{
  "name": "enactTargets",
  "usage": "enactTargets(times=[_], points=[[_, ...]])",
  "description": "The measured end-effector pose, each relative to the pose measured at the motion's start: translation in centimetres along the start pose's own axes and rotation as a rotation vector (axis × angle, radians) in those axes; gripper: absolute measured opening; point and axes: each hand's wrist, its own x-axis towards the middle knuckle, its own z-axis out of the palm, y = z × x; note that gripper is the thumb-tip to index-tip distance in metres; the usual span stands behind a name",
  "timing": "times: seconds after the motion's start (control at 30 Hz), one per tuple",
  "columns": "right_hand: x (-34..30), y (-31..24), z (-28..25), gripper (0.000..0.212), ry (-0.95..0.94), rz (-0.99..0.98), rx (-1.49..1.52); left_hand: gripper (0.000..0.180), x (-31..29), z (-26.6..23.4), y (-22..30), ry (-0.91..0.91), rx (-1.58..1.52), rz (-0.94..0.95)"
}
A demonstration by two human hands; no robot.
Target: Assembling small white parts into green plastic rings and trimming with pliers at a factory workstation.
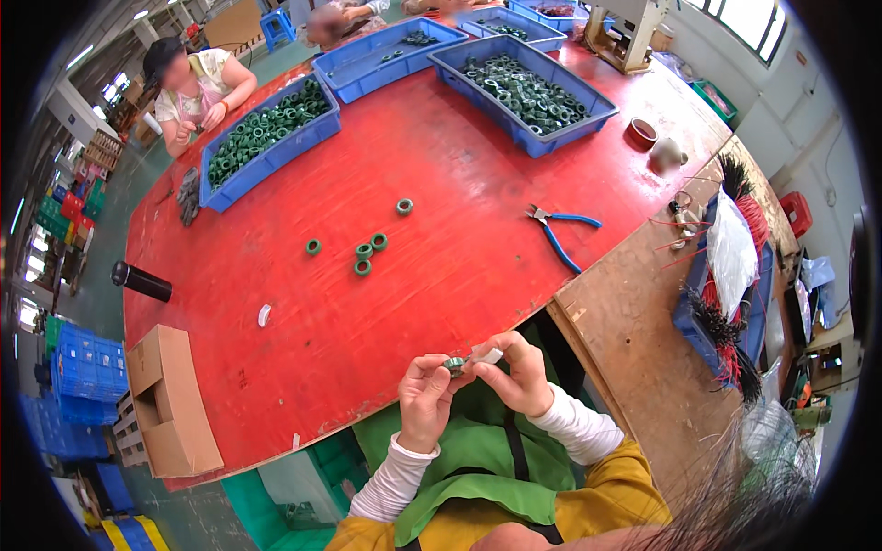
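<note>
Over the table's near edge, my left hand (424,397) pinches a small green ring (454,365) between thumb and fingers. Close beside it, my right hand (520,378) is closed on a small white strip (492,356), its tip right at the ring. Whether strip and ring touch is too small to tell. On the red table (367,331) ahead lie several loose green rings (364,250), with a paler ring (404,207) farther off. A second white strip (265,315) lies to the left.
Blue trays of green rings (266,138) (528,96) stand farther back. Blue-handled cutters (556,230) lie right of the rings. At left are a black bottle (141,281) and a cardboard box (175,404). A blue bin of wires (730,275) stands right. Another person (197,87) sits at far left.
</note>
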Motion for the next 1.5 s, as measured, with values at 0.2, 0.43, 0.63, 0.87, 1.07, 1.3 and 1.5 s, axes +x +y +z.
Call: enactTargets(times=[0.2,0.43,0.63,0.87,1.07,1.3,1.5], points=[[1.6,-1.7,-0.4,0.023,-0.266,-0.253,-0.237,0.016,0.0,-0.9,0.4,-0.051,-0.094,-0.055],[1.6,-1.4,0.0,0.027,-0.223,-0.368,-0.283,0.017,0.0,-1.5,0.1,-0.025,-0.093,-0.077],[1.5,-0.4,-0.4,0.020,-0.122,0.114,0.002,0.019,-0.2,-1.4,0.8,-0.081,0.098,-0.056],[2.7,1.4,-0.5,0.019,-0.160,0.117,-0.083,0.019,0.0,-1.9,1.3,-0.155,0.160,-0.116],[2.3,2.2,0.4,0.020,-0.183,-0.140,-0.383,0.015,0.5,-2.4,1.3,-0.180,0.140,-0.200],[-0.5,3.7,0.8,0.025,-0.124,0.394,0.196,0.008,0.0,-2.5,0.3,-0.208,0.071,-0.143],[-1.9,2.2,1.7,0.028,-0.127,0.469,0.292,0.008,-0.2,-2.1,0.7,-0.191,0.020,-0.150]])
